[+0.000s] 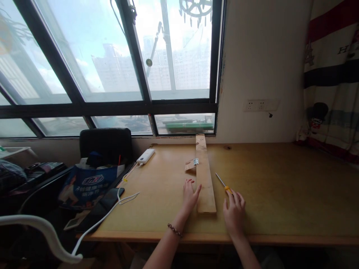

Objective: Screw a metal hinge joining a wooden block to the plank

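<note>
Nearest to me, a thick white tube [46, 229] curved in, cut off at one end. Over the tabletop [280, 194], the person's left hand [190, 196] was loosely spread, its thumb at the left edge of a long wooden board [206, 186]. Just right of that board, the right hand [234, 213] lay palm down, fingers lightly bent at a yellow-handled screwdriver [227, 188]; they covered the handle's end, so I couldn't tell how firmly it gripped. A metal hinge [196, 161] sat on the board's left edge, beside a small brown piece [190, 168]. Before the black chair [105, 144], a blue bag [84, 190] held something dark, its shape lost in shadow.
</note>
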`<state>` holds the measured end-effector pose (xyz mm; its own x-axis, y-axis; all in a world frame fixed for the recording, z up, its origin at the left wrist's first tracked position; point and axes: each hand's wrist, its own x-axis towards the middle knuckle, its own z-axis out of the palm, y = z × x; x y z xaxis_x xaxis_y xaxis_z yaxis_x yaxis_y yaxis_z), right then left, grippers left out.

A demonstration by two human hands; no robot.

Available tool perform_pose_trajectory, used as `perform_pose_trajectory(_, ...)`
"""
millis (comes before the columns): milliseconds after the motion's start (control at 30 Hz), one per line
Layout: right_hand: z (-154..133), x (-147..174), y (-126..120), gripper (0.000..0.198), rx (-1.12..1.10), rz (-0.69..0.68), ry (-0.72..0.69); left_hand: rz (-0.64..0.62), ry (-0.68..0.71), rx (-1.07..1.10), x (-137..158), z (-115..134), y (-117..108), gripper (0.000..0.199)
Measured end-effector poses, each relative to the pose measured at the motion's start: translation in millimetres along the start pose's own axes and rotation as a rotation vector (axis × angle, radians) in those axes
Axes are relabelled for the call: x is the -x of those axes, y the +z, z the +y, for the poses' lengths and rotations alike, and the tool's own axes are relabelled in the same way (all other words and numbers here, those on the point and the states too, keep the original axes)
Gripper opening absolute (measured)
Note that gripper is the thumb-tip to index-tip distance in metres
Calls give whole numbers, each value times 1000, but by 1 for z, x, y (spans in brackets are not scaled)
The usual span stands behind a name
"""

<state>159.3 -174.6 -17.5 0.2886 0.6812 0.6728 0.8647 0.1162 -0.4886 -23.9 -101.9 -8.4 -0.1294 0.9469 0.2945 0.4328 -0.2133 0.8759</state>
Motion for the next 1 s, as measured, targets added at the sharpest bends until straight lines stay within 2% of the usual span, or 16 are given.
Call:
perform_pose_trajectory(100, 9, 1, -7, 34, 98, 5, 4, -2, 12, 31, -2, 0, 0, 37)
perform_pose_trajectory(267, 1, -1, -12, 36, 206, -28, 64, 0, -10, 124, -3, 1, -2, 29)
perform_pose_trajectory(600, 3, 3, -7, 40, 393, -1, 194, -25, -47, 253, -1, 4, -7, 22)
perform_pose_trajectory(833, 16, 1, -10, 38, 310, -69, 206, -62, -9, 237, 1, 9, -9, 25)
perform_pose_trajectory(1000, 46, -6, -17, 37, 36, -190, 209, -70, -78, 348, 1, 13, -8, 33)
